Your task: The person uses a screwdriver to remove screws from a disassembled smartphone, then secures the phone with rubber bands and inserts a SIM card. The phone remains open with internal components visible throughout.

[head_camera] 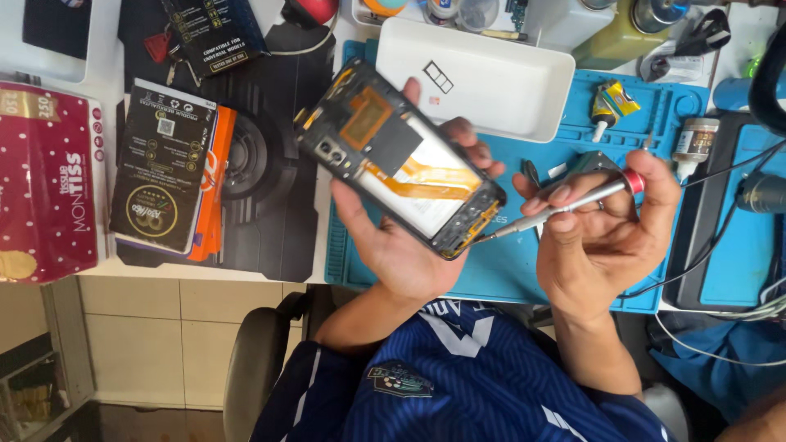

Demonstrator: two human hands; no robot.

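Note:
My left hand point(401, 245) holds an opened smartphone point(397, 155) with its back cover off, tilted, showing a white battery, orange flex cables and a dual camera module. My right hand point(602, 237) grips a slim metal screwdriver point(565, 207) with a red cap. Its tip touches the phone's lower right corner. Both hands hover above a blue repair mat point(508, 262).
A white plastic tray point(483, 78) sits behind the phone. Small glue bottles point(610, 102) and a little jar point(696, 139) stand on the mat's far side. Black packages point(164, 176), a red tissue pack point(45, 180) and cables point(720, 237) lie around. A chair arm point(254, 360) is below.

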